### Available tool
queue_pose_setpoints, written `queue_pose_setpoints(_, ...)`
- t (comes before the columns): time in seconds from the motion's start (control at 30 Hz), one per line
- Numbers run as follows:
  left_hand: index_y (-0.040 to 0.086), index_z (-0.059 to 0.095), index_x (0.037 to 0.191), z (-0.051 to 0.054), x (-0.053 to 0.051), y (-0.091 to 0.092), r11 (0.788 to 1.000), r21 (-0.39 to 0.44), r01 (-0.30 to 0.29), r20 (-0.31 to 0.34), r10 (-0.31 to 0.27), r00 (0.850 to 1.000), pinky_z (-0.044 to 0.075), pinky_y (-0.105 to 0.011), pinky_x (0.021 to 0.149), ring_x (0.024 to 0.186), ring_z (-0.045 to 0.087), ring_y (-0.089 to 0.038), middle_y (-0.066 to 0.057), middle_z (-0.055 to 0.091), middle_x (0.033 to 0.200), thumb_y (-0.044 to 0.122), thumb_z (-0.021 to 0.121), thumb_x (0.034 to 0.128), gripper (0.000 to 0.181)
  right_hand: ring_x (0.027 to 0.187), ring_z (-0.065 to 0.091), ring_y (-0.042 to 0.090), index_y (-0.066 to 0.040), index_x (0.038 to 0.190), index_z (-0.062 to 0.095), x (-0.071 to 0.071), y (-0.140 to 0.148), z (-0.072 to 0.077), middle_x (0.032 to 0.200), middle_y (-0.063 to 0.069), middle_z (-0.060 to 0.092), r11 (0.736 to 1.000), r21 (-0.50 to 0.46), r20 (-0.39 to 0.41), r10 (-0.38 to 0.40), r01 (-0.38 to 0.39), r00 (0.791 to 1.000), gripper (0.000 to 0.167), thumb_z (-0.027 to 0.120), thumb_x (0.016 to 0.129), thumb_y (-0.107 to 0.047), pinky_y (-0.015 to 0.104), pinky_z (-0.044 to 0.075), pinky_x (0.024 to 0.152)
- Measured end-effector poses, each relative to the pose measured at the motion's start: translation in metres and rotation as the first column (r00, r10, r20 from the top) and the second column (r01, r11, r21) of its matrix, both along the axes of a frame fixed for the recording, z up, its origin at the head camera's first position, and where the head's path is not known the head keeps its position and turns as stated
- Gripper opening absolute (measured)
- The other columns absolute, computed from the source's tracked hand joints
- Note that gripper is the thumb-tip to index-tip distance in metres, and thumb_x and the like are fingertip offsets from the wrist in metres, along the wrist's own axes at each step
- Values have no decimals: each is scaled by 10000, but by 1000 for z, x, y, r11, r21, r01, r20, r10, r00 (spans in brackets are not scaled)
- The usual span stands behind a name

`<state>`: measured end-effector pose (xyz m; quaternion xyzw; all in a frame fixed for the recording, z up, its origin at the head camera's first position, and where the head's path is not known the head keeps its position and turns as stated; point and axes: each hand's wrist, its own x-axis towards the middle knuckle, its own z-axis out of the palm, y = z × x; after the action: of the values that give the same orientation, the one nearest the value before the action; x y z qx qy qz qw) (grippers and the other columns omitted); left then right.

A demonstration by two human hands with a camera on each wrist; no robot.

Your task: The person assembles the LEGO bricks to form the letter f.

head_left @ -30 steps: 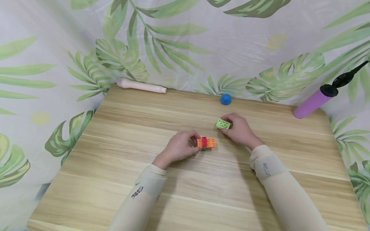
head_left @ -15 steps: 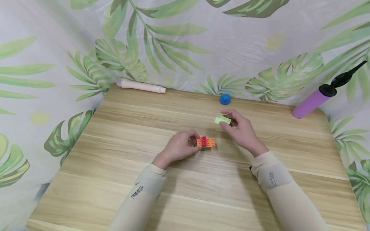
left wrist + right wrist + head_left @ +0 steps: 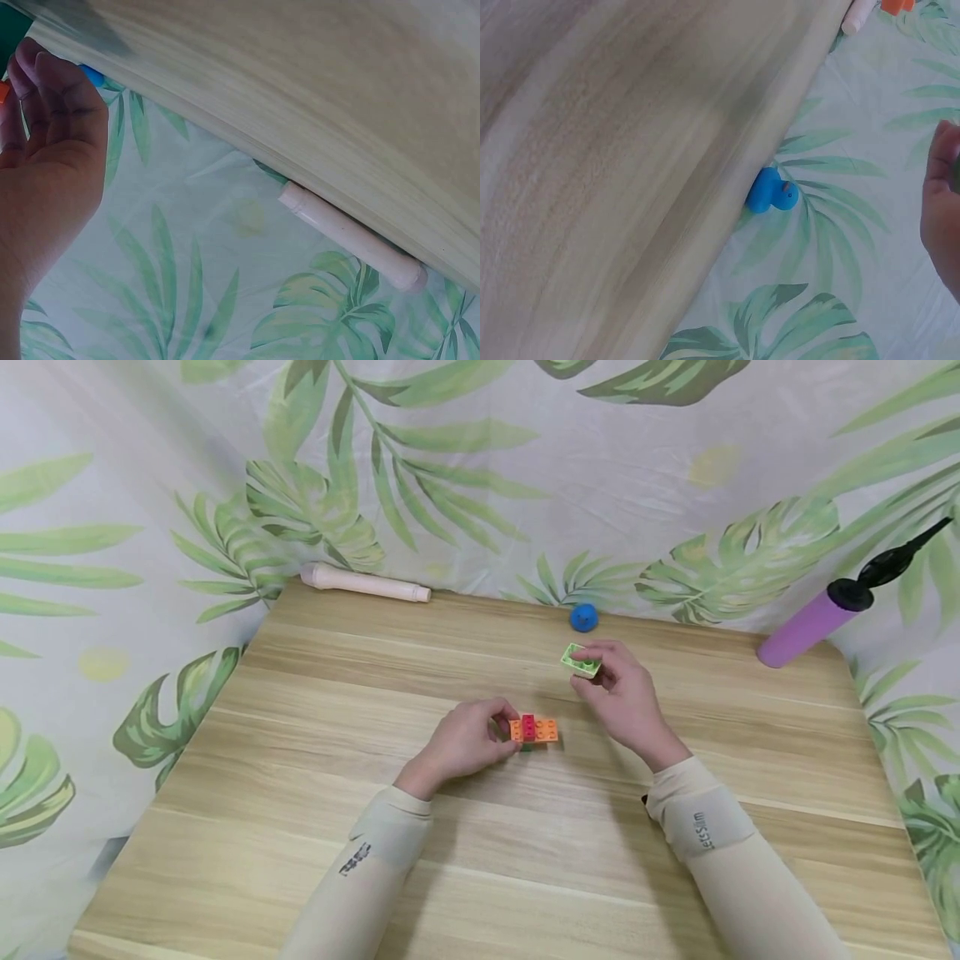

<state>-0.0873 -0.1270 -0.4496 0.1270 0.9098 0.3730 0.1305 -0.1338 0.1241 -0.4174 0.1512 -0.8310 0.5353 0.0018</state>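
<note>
My left hand (image 3: pixel 467 739) grips the left end of a small stack of toy building bricks. On top of it a red brick (image 3: pixel 528 727) sits crosswise on an orange brick (image 3: pixel 547 730); a bit of green brick (image 3: pixel 527 747) shows beneath. In the left wrist view, green and orange parts of the stack peek in at the upper left corner. Up and to the right, my right hand (image 3: pixel 622 702) pinches a light green brick (image 3: pixel 581 662) between thumb and fingers, its hollow underside showing. The two held pieces are apart.
A blue toy duck (image 3: pixel 763 190) sits at the table's back edge, beyond the right hand. A pale pink tube-shaped thing (image 3: pixel 367 584) lies at the back left. At the back right stands a purple hand pump (image 3: pixel 808 625) with a black top. A leaf-print cloth (image 3: pixel 465 510) hangs behind the wooden table (image 3: pixel 300 793).
The right hand has lifted slightly away from the stack and turned the light green brick over in its fingers. The left hand and the stack stay in place.
</note>
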Motion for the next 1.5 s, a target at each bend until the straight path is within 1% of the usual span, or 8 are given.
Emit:
queue_pose_setpoints(0.27,162,724,1127,-1,0,0,1000,-12,-8,-13,8,1000,547,-310,737,771,657,-77,27,741,973,220,854,891,276,873,554,155,-66,1273,705,1,-3,-3,1195,126,704,1000,-3,-8,-28,28,1000,272,660,1068,-240,176,446,723)
queue_pose_setpoints(0.47,162,725,1121,-1,0,1,1000,-13,-5,-17,5,1000,551,-314,747,784,656,-78,29,743,973,214,855,889,271,876,604,109,-8,1180,737,-1,-4,-2,1349,128,673,991,-91,-88,-107,99,990,221,672,1058,-181,167,494,759)
queue_pose_setpoints(0.7,158,722,1126,-1,0,1,1000,-16,-3,-22,3,1000,551,-318,749,782,656,-80,27,744,970,217,853,894,273,733,718,109,-3,1162,770,1,-3,-1,1058,33,732,968,-238,-20,-89,81,996,222,680,1051,-172,223,580,650)
queue_pose_setpoints(0.77,159,723,1128,-1,0,1,1000,-16,-3,-23,2,1000,553,-316,749,782,656,-77,26,745,971,216,852,894,274,737,728,134,19,1145,775,1,-2,-2,1070,0,742,962,-263,-2,-75,71,997,214,724,1019,-146,227,587,649)
queue_pose_setpoints(1.0,159,724,1135,0,0,1,1000,-18,-3,-17,2,1000,548,-308,737,775,655,-77,22,746,976,218,850,898,275,905,688,125,-49,1348,700,2,-2,2,1333,52,620,978,-197,51,-55,64,997,499,851,874,-5,169,580,779)
queue_pose_setpoints(1.1,160,724,1135,0,0,1,1000,-19,-4,-13,4,1000,546,-309,736,772,655,-77,21,746,976,221,851,898,276,874,654,95,-50,1360,685,2,-4,2,1392,86,583,986,-148,-1,-82,81,997,529,822,861,59,137,550,764)
queue_pose_setpoints(1.3,158,724,1139,0,0,1,1000,-19,-1,-16,1,1000,552,-310,745,781,659,-75,17,749,984,219,850,896,281,763,588,79,-74,1237,753,3,-5,-3,1264,73,699,980,-89,-156,-191,179,969,409,817,855,59,116,476,660)
queue_pose_setpoints(1.5,150,724,1138,0,0,1,1000,-15,5,-19,-5,1000,550,-313,741,779,660,-82,11,751,984,217,848,898,278,786,630,95,-84,1243,743,4,-5,-2,1184,62,662,979,-103,-73,-182,174,981,395,864,868,-48,137,510,667)
